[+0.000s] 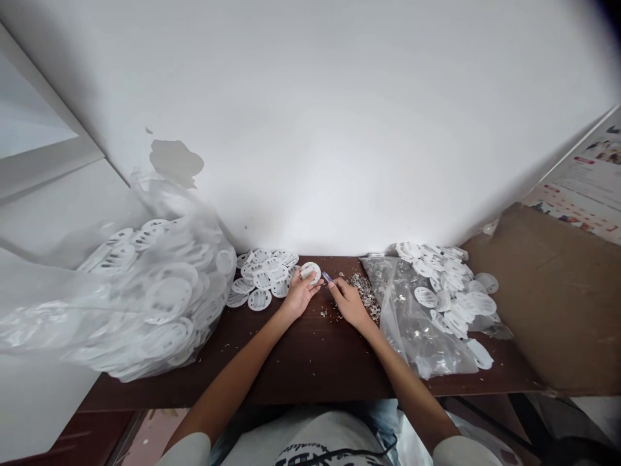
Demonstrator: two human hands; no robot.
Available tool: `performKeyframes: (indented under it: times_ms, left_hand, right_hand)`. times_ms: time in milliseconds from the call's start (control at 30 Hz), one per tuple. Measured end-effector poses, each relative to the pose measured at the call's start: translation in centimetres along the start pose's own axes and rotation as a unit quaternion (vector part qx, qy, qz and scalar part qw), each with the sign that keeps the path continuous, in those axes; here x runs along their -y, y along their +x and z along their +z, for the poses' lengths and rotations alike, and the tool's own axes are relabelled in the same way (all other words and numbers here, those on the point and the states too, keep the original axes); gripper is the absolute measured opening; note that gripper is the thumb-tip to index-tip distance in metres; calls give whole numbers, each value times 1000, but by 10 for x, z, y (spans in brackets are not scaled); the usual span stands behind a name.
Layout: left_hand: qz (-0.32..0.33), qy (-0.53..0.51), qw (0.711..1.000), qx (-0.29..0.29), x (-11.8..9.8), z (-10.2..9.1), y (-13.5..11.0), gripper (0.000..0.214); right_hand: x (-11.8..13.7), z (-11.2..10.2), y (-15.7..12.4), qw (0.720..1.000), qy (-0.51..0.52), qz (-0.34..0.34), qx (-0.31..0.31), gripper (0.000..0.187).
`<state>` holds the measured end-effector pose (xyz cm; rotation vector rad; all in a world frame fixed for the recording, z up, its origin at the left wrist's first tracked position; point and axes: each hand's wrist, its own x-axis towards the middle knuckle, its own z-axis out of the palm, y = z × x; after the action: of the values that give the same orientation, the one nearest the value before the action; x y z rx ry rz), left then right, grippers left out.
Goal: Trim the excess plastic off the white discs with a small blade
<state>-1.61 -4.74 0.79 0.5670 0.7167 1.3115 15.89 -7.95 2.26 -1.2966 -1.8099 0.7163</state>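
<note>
My left hand (298, 299) grips a round white slotted plastic disc (310, 268) between thumb and fingers, raised a little above the dark table. Just to its right, my right hand (349, 303) is closed on a slim, purplish-grey tool (327, 277). The tool's tip points toward the disc; whether they touch I cannot tell. Beside my right hand lies a heap of tiny shiny metal pieces (363, 288). More white slotted discs (262, 279) are spread in overlapping layers to the left of my left hand.
A large clear plastic bag (194, 285) full of discs bulges on the left. At right, a flattened plastic bag (412, 336) lies beside and partly under a pile of discs (451, 278). A brown cardboard box (548, 304) bounds the right side; a white wall (310, 142) rises behind the table (295, 362).
</note>
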Motion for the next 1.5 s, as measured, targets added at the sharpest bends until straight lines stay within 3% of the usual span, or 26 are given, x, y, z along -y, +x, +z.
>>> performKeyframes:
  times_ms: [133, 267, 433, 1067, 1500]
  left_hand:
    - [31, 61, 998, 15, 3, 3, -4, 50]
    - [78, 148, 986, 19, 1, 4, -7, 52]
    - [137, 236, 962, 28, -2, 7, -10, 48]
    - [161, 235, 957, 52, 1, 5, -10, 41]
    - [115, 287, 948, 74, 0, -1, -6, 45]
  right_hand:
    - [-2, -5, 0, 994, -110, 9, 0, 51]
    - [-3, -13, 0, 968, -252, 6, 6, 49]
    - [1, -14, -1, 942, -336, 5, 20, 48]
    - [3, -12, -3, 940, -341, -6, 16, 47]
    - [-3, -11, -3, 925, -372, -38, 60, 48]
